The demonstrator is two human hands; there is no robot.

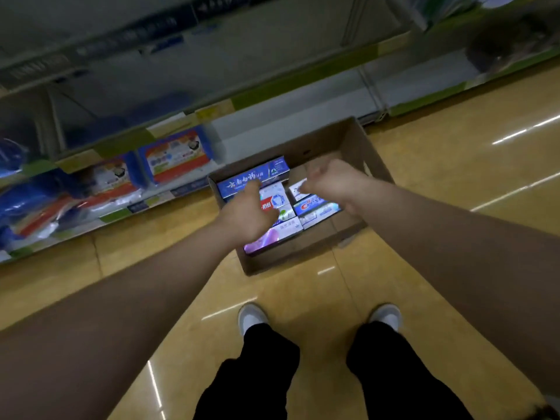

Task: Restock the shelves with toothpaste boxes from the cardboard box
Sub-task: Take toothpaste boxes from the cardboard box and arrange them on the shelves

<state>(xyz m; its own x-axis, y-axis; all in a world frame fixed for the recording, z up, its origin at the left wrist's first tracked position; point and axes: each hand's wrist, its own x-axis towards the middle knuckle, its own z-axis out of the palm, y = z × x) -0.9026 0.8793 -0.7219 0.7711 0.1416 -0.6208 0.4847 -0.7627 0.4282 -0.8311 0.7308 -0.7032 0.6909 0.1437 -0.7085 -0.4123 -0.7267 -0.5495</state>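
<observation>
A glossy yellow tiled floor [439, 189] runs along low shop shelves [169, 122], which stand beyond the hands and to their left. Both arms reach down over the open cardboard box [372, 156] on the floor. The left hand [247, 215] is above the toothpaste boxes [315, 207] inside, thumb stretched toward a blue box [242, 180]. The right hand [331, 180] has curled fingers over a white box [298, 189]. Blur hides whether either hand grips anything.
</observation>
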